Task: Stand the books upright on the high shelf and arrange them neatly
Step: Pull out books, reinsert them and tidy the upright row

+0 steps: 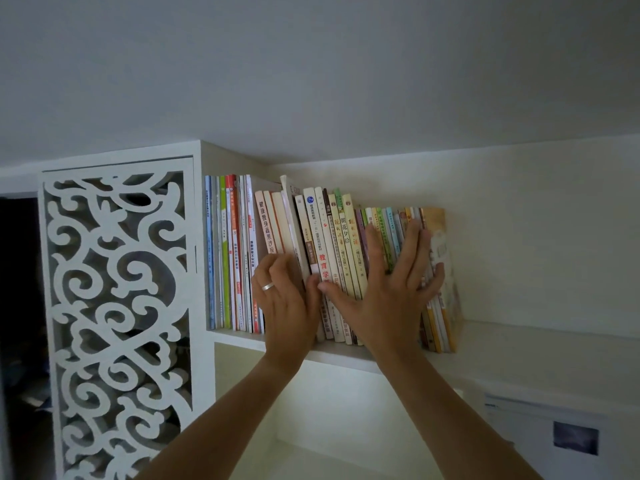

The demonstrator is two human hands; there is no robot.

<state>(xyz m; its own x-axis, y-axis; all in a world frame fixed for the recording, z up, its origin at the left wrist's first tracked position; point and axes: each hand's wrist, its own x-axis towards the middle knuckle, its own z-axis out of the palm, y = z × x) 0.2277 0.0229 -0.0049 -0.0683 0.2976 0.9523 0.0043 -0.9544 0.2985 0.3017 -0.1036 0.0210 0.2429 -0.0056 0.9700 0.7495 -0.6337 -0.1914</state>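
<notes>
Both hands hide the lower spines of the middle books (332, 237) on the high shelf (519, 336). The left hand (287, 299) has its fingertips tucked out of sight among the spines. The right hand (391, 292) covers the thin books right of it. Small spine lettering is unreadable. Both forearms are cut off below the shelf.

A white fretwork panel (117, 323) stands left of pale walls (519, 237), under perhaps a grey ceiling (311, 64).
</notes>
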